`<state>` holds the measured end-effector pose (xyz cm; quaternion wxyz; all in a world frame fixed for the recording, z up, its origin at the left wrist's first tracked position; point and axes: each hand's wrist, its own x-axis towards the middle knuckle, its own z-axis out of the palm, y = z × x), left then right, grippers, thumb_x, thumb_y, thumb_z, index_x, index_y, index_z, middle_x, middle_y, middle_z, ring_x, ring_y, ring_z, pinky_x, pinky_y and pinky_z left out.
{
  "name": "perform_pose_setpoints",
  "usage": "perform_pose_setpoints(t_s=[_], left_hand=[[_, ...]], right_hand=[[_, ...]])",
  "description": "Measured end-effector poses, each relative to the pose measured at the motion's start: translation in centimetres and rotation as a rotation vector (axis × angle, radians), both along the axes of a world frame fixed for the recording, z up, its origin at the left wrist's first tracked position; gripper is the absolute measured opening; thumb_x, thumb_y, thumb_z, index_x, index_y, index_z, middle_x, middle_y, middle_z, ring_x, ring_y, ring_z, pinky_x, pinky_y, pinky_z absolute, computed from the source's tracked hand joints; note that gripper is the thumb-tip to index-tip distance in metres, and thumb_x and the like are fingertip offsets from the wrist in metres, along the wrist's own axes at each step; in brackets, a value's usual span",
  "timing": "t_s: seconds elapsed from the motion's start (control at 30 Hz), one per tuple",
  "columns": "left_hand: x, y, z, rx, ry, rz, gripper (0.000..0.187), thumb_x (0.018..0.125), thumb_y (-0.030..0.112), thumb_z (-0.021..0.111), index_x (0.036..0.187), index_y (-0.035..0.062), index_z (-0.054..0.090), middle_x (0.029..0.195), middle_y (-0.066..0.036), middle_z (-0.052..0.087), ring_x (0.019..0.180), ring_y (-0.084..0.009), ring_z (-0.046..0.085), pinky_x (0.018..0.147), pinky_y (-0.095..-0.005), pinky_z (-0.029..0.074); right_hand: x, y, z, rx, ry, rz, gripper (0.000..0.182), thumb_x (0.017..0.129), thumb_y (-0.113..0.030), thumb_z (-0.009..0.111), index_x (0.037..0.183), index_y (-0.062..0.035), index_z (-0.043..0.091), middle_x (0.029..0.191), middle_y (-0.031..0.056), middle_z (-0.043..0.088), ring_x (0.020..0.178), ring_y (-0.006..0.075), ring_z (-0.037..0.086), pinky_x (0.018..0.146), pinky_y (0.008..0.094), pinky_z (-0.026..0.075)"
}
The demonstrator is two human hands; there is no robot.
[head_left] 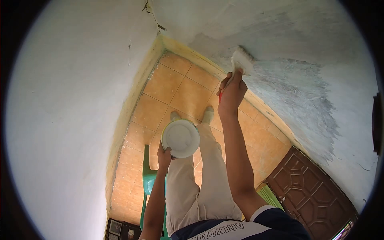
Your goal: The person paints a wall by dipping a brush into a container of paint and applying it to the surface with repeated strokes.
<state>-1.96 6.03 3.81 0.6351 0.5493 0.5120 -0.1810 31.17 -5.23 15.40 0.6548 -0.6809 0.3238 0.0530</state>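
Observation:
My right hand (233,93) is closed around the red handle of a wide paintbrush (241,60), its pale bristles against the wall on the right. A greyish, wet-looking painted patch (294,92) with ragged brush-stroke edges spreads over that wall beside the brush. Lower down, my left hand (165,156) grips the rim of a round paint tub (181,138) with white paint inside, held in front of my legs. The fingers beneath the tub are partly hidden.
Both walls meet in a corner with a crack (150,14) at the top. Orange floor tiles (178,90) lie below. A green plastic chair (148,180) stands at my left, a brown panelled door (312,192) at the lower right, and dark furniture (120,231) at the lower left.

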Motion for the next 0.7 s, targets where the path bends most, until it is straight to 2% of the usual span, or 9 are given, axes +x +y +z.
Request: perform_pose_setpoints(t_s=[0.1,0.2,0.3,0.33,0.4,0.5,0.63,0.7], left_hand=[[-0.6,0.1,-0.6,0.050,-0.053,-0.017,0.067,0.087,0.006,0.051,0.153,0.0076,0.043,0.118,-0.017,0.067,0.077,-0.0230,0.071,0.050,-0.0314,0.059],[-0.3,0.1,-0.4,0.032,-0.019,0.030,0.067,0.086,0.006,0.052,0.153,0.0067,0.043,0.117,-0.017,0.067,0.077,-0.0226,0.070,0.049,-0.0313,0.060],[0.3,0.3,0.1,0.022,-0.023,0.022,0.067,0.086,0.005,0.052,0.152,0.0058,0.043,0.118,-0.016,0.066,0.079,-0.0223,0.070,0.049,-0.0312,0.060],[0.4,0.4,0.1,0.023,-0.023,0.019,0.067,0.086,0.005,0.052,0.152,0.0058,0.043,0.118,-0.016,0.066,0.079,-0.0223,0.070,0.049,-0.0312,0.060],[0.5,0.5,0.0,0.008,-0.016,0.020,0.066,0.086,0.004,0.052,0.152,0.0057,0.043,0.119,-0.017,0.066,0.081,-0.0222,0.070,0.049,-0.0312,0.060],[0.4,0.3,-0.3,0.034,-0.007,0.015,0.065,0.086,0.004,0.051,0.151,0.0059,0.044,0.119,-0.017,0.065,0.081,-0.0223,0.070,0.049,-0.0313,0.060],[0.8,0.1,0.5,0.025,-0.025,0.018,0.065,0.087,0.004,0.051,0.151,0.0059,0.044,0.119,-0.017,0.065,0.082,-0.0223,0.070,0.049,-0.0314,0.060],[0.4,0.0,0.1,0.026,-0.036,0.004,0.064,0.087,0.004,0.050,0.151,0.0058,0.044,0.117,-0.017,0.066,0.079,-0.0225,0.071,0.049,-0.0312,0.060]], right_hand=[[-0.9,1.4,1.1,-0.032,-0.108,-0.005,0.058,0.110,-0.050,0.037,0.078,-0.0051,0.054,0.053,0.0012,0.048,0.041,0.0098,0.044,0.037,0.0264,0.036],[-0.8,1.8,-1.0,-0.080,-0.167,-0.011,0.059,0.111,-0.049,0.035,0.077,-0.0046,0.053,0.052,0.0017,0.046,0.040,0.0113,0.045,0.036,0.0270,0.037],[0.7,1.3,-6.4,-0.138,-0.035,0.020,0.061,0.108,-0.056,0.040,0.077,-0.0055,0.054,0.053,0.0027,0.050,0.042,0.0127,0.048,0.038,0.0290,0.042],[0.8,1.3,-7.3,-0.137,-0.035,0.017,0.061,0.108,-0.056,0.040,0.077,-0.0055,0.054,0.053,0.0027,0.050,0.042,0.0127,0.048,0.038,0.0290,0.042],[0.8,1.1,-8.5,-0.145,0.157,0.085,0.059,0.106,-0.055,0.043,0.079,-0.0052,0.057,0.054,0.0031,0.052,0.043,0.0126,0.049,0.038,0.0298,0.042],[0.6,0.0,-9.2,-0.102,0.224,0.066,0.057,0.105,-0.055,0.045,0.079,-0.0057,0.059,0.054,0.0022,0.051,0.044,0.0121,0.049,0.039,0.0299,0.042],[0.2,0.0,-3.2,-0.084,0.029,0.016,0.058,0.107,-0.055,0.044,0.079,-0.0056,0.056,0.054,0.0007,0.048,0.043,0.0106,0.045,0.040,0.0278,0.038],[-0.9,0.3,-0.6,-0.080,-0.057,0.020,0.060,0.108,-0.053,0.042,0.077,-0.0040,0.055,0.053,0.0022,0.049,0.041,0.0113,0.046,0.038,0.0272,0.038]])
